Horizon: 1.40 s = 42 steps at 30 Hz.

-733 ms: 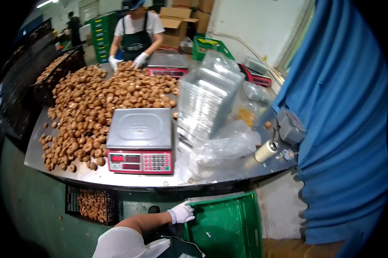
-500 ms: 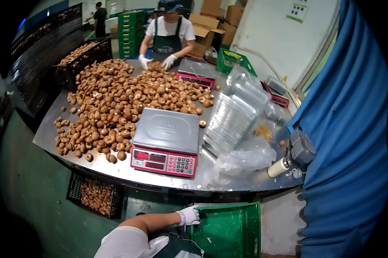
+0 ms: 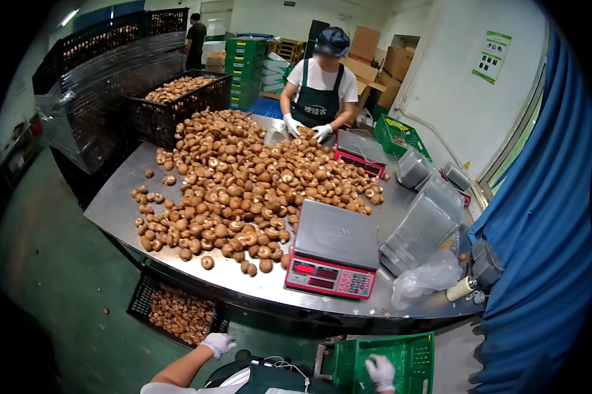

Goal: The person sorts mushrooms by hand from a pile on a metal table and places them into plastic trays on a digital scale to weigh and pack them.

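My left hand (image 3: 218,343), in a white glove, hangs by the near right corner of a black crate (image 3: 138,303) on the floor. Brown mushrooms (image 3: 181,314) with cut stems lie inside that crate. Nothing shows in this hand, and its fingers are loosely apart. On the right side, my gloved right hand (image 3: 380,372) is over a green plastic crate (image 3: 407,345) below the table edge. Its fingers are slightly bent and apart, with nothing seen in them. Whether it touches the crate floor I cannot tell.
A metal table (image 3: 122,197) bears a large mushroom heap (image 3: 243,184), a red-and-grey scale (image 3: 338,233), clear plastic trays (image 3: 424,226) and a plastic bag (image 3: 427,276). Across it, a co-worker (image 3: 319,92) handles mushrooms with gloved hands. A blue curtain (image 3: 539,230) hangs at right.
My left hand has left the green crate's rim and moved left to the black crate. My right hand has come into view over the green crate. The view has turned left.
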Each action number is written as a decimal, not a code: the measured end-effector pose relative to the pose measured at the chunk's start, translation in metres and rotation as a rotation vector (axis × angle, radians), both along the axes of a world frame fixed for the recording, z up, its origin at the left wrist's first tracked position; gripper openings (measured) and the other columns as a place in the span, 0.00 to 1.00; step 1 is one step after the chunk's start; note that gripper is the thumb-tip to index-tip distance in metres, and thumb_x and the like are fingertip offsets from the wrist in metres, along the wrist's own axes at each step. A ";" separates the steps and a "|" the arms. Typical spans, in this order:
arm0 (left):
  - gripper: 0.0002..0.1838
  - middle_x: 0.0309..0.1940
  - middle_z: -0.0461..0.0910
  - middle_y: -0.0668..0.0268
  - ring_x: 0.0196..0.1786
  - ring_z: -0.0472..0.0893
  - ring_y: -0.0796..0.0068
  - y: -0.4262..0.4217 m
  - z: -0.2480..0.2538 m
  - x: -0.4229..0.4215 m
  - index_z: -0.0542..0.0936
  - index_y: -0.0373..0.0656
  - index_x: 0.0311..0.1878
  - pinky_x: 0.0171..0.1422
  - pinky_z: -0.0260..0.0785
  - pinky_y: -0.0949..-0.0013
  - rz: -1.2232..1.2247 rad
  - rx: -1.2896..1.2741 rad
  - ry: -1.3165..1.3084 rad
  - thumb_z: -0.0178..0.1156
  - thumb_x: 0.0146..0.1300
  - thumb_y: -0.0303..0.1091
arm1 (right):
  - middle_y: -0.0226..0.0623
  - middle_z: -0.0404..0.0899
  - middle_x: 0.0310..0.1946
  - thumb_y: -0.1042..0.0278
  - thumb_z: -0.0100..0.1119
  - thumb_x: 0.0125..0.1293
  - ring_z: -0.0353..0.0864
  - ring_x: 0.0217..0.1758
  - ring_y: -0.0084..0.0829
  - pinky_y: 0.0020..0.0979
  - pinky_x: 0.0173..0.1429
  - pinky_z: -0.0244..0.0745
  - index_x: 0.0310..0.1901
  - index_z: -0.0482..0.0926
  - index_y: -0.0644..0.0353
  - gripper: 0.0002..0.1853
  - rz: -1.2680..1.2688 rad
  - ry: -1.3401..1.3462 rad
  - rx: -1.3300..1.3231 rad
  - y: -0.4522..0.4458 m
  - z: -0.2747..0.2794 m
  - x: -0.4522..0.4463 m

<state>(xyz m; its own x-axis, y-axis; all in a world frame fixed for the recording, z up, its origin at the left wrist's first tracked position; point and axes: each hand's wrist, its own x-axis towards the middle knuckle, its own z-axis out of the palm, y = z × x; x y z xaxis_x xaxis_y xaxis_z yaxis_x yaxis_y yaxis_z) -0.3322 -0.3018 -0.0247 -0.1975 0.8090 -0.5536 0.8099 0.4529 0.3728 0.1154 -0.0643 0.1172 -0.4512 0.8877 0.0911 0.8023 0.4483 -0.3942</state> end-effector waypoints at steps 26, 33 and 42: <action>0.18 0.35 0.83 0.65 0.36 0.80 0.72 -0.051 -0.121 -0.012 0.81 0.38 0.45 0.45 0.72 0.69 1.465 0.234 -0.504 0.53 0.69 0.44 | 0.52 0.72 0.23 0.65 0.59 0.60 0.72 0.26 0.44 0.42 0.33 0.65 0.26 0.73 0.67 0.13 -0.032 0.019 0.481 0.415 0.209 -0.102; 0.26 0.51 0.81 0.57 0.56 0.78 0.57 -0.018 -0.060 -0.019 0.80 0.47 0.55 0.61 0.67 0.61 1.133 0.009 -0.177 0.50 0.65 0.56 | 0.32 0.62 0.17 0.67 0.56 0.65 0.60 0.23 0.22 0.32 0.29 0.59 0.20 0.66 0.66 0.18 -0.039 0.100 0.200 0.419 0.230 -0.106; 0.22 0.46 0.82 0.53 0.51 0.80 0.56 0.001 -0.031 -0.015 0.81 0.46 0.51 0.57 0.71 0.61 1.156 0.097 -0.183 0.55 0.64 0.52 | 0.41 0.77 0.32 0.69 0.50 0.66 0.69 0.33 0.32 0.34 0.40 0.67 0.34 0.76 0.67 0.09 -0.187 1.042 0.417 0.395 0.260 -0.088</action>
<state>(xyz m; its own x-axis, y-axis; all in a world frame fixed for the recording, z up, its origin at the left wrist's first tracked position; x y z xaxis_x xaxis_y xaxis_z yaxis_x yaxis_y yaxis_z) -0.3470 -0.3012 -0.0557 -0.7662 0.2414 -0.5955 -0.1331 0.8470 0.5146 0.0269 0.3304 0.3769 0.1538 0.7456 0.6484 0.2398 0.6084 -0.7565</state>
